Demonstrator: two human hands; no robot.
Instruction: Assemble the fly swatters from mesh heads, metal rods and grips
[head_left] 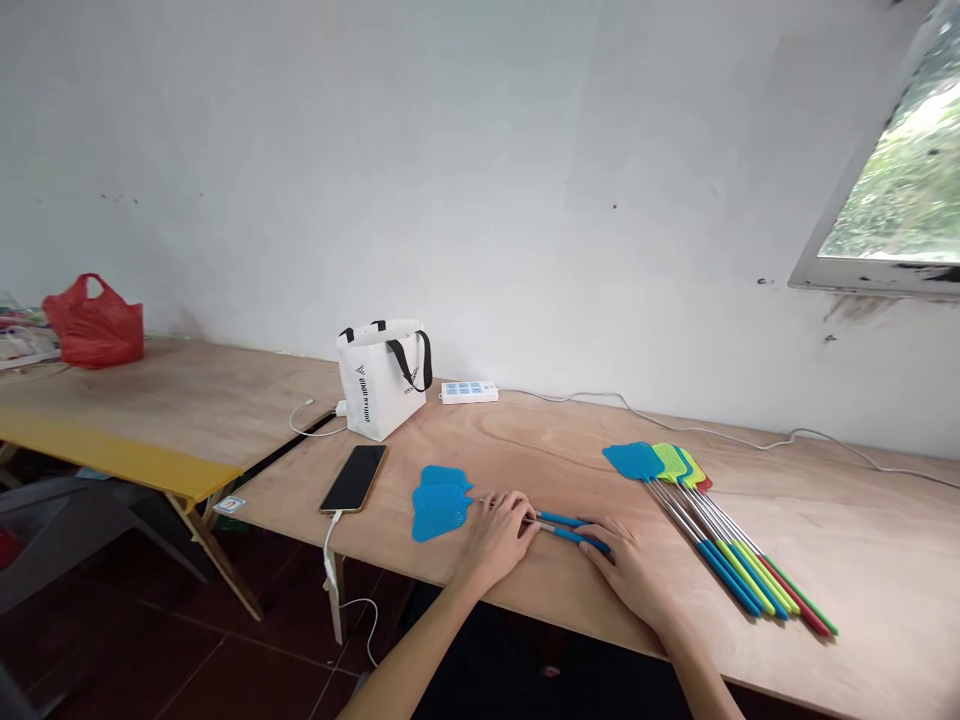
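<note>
Two blue fly swatters [441, 503] lie side by side near the front edge of the wooden table [540, 450], heads to the left. My left hand [499, 532] rests on their metal shafts just behind the heads, fingers curled over them. Over the blue handles at the other end lies my right hand [626, 568], its fingers closed around them. A row of several more fly swatters [712, 525], blue, yellow-green, green and red, lies fanned out to the right of my right hand.
A black phone [354, 478] on a white cable lies left of the swatters. Behind it stand a white tote bag [382, 377] and a white power strip [469, 392]. A red plastic bag [95, 322] sits far left, and a yellow bench [120, 455] stands below the table's left part.
</note>
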